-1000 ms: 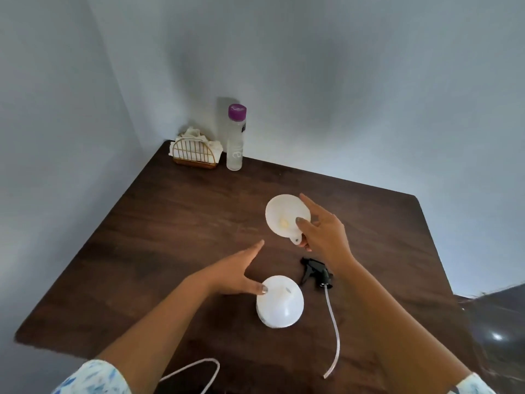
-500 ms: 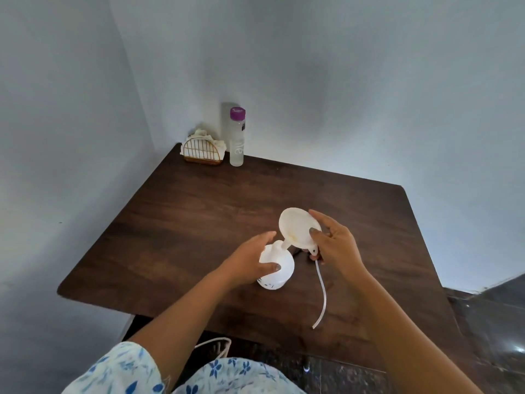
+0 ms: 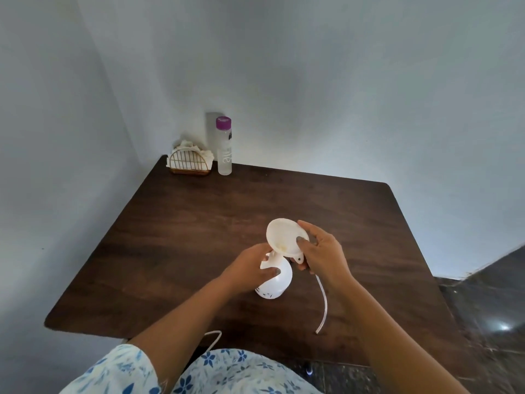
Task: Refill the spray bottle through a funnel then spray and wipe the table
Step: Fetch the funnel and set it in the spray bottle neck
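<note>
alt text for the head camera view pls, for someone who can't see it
Seen from above, a person's right hand tilts a white funnel toward the neck of a white spray bottle gripped by the left hand on a dark wooden table. A clear dip tube lies beside the spray bottle; a purple-capped bottle and napkin holder stand in the far corner.

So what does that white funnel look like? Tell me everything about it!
The funnel is white and looks like smooth plastic, with a wide round bowl, a narrow spout and a small tab on its rim. It is tilted, its open mouth facing the camera. The right hand pinches its rim, and its spout points down at the neck of the white spray bottle, which the left hand steadies on the table. A faint yellowish patch shows inside the bowl.
</note>
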